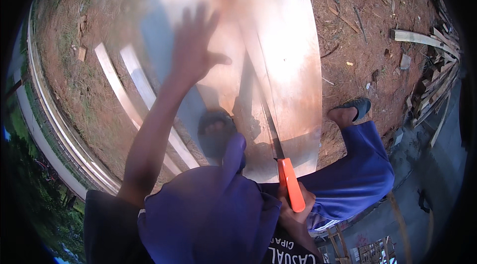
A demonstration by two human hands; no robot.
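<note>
Handsaw (287, 170) | straight dark blade (277, 146) | right fingers (308, 198) clasping smooth orange handle (293, 189) | left fingers (200, 16) splayed over flat wooden sheet (298, 90)

From my remote seat I see blue-purple trousers (353, 174) with white stripes (325, 223) at one side. Left of the trousers, a black sleeve (109, 226) ends, leaving the forearm (149, 150) bare. Below them shows a black shirt (299, 248) with white lettering (289, 258); beyond their right cuff (358, 127), a dark slipper (364, 107).

Left hand (195, 50) blurred; board (293, 70) beyond it cut off. Right hand (296, 216) partly hidden by the saw's handle (292, 185); ahead of it, the blade's (276, 139) tip is lost in glare.
</note>
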